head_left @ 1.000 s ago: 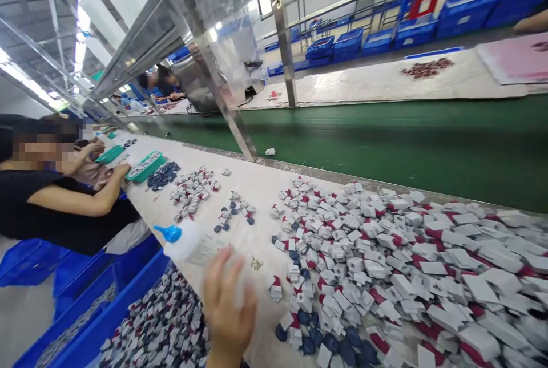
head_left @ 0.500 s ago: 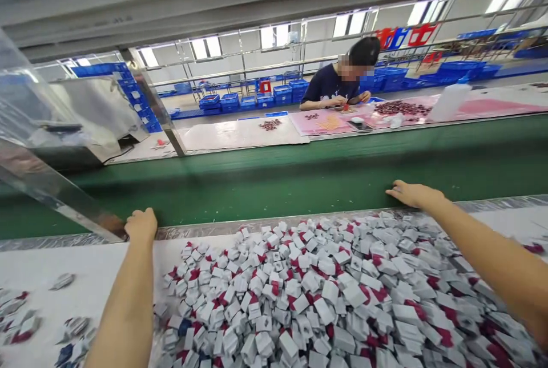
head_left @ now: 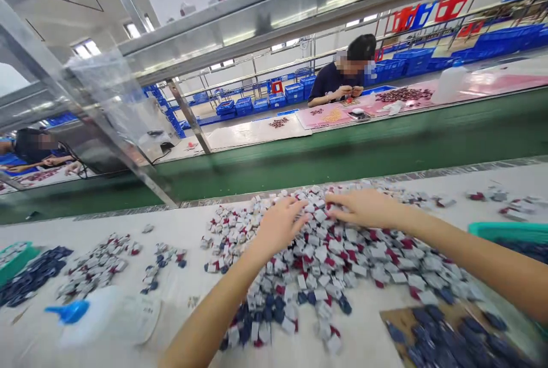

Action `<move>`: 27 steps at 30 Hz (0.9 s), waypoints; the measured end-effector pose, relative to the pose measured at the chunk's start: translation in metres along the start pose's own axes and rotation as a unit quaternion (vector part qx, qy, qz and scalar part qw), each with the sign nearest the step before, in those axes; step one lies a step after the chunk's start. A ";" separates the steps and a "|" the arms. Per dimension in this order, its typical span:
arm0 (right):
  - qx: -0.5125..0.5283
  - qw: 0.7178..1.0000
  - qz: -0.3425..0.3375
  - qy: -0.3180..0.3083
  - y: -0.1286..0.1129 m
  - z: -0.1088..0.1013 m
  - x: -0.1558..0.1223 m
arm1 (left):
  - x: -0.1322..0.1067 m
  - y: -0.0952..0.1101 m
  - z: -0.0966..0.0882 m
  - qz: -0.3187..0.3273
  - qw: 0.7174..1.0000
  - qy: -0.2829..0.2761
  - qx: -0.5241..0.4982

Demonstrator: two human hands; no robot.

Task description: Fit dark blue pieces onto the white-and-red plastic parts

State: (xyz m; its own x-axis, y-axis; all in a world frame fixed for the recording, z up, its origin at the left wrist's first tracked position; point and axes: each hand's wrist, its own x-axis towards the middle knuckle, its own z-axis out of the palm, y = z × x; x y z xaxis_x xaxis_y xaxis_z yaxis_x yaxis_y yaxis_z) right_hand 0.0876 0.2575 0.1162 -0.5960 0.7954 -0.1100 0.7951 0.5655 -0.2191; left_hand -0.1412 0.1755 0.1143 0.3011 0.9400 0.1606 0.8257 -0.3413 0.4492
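Logging the head view: both hands have come in from the far edge of the table point(head_left: 180, 225), where half a second ago they sat wide apart on the metal rim by the green belt point(head_left: 342, 154). They now meet on the far side of the pile of white-and-red pieces point(head_left: 342, 259). My left hand point(head_left: 280, 225) lies on the heap with fingers loosely spread and slightly curled, gripping nothing I can see. My right hand point(head_left: 366, 208) lies palm down with fingers stretched flat towards the left one, the tips almost touching it; nothing is held there either. The pile sits mid-table in front of me, with dark blue pieces point(head_left: 274, 311) mixed in at its near edge. I judge that the work has moved from the rim to the heap itself, with nothing lifted so far. A squeeze bottle with a blue cap point(head_left: 98, 316) lies near left, and a teal tray point(head_left: 509, 231) stands at the right. A co-worker point(head_left: 342, 80) sits across the belt, their hands on their own work.
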 end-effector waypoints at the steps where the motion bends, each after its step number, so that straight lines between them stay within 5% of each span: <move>1: -0.002 1.000 -0.007 -0.003 -0.011 0.004 -0.006 | 0.001 0.010 0.015 0.007 1.000 -0.015 0.002; 3: 0.008 1.000 -0.010 0.003 -0.020 0.006 -0.013 | 0.004 0.017 0.036 0.003 1.000 -0.025 0.006; 6: 0.058 0.997 -0.003 0.051 -0.015 -0.008 -0.027 | 0.000 0.018 0.041 -0.013 1.000 -0.011 0.015; 10: 0.137 0.981 0.002 0.141 -0.016 -0.014 -0.076 | -0.037 0.059 0.035 -0.033 0.980 0.160 -0.114; 12: 0.161 0.973 -0.011 0.164 -0.031 0.007 -0.109 | -0.066 0.093 0.047 -0.087 0.931 0.158 -0.317; 15: 0.157 0.963 -0.091 0.200 -0.063 0.056 -0.160 | -0.107 0.135 0.081 -0.174 0.795 -0.030 -0.580; 17: 0.128 0.954 -0.147 0.226 -0.078 0.082 -0.191 | -0.128 0.148 0.104 -0.217 0.724 -0.077 -0.650; 19: 0.113 0.956 -0.179 0.205 -0.080 0.096 -0.217 | -0.143 0.148 0.120 -0.264 0.693 -0.064 -0.668; 22: 0.139 0.966 -0.130 0.173 -0.054 0.100 -0.240 | -0.155 0.135 0.128 -0.309 0.683 -0.037 -0.661; 25: 0.110 0.967 0.012 0.231 -0.011 0.107 -0.241 | -0.152 0.119 0.121 -0.317 0.703 0.023 -0.636; 27: 0.070 0.971 0.034 0.228 0.012 0.116 -0.234 | -0.143 0.114 0.115 -0.311 0.719 0.075 -0.617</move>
State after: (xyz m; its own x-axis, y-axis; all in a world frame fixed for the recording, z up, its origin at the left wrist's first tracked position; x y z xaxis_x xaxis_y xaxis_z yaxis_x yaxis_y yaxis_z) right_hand 0.2241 0.0526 0.0263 -0.4059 0.8619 0.3040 0.7886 0.4984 -0.3602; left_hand -0.0357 0.0016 0.0415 -0.0749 0.9308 -0.3577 -0.3018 0.3208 0.8978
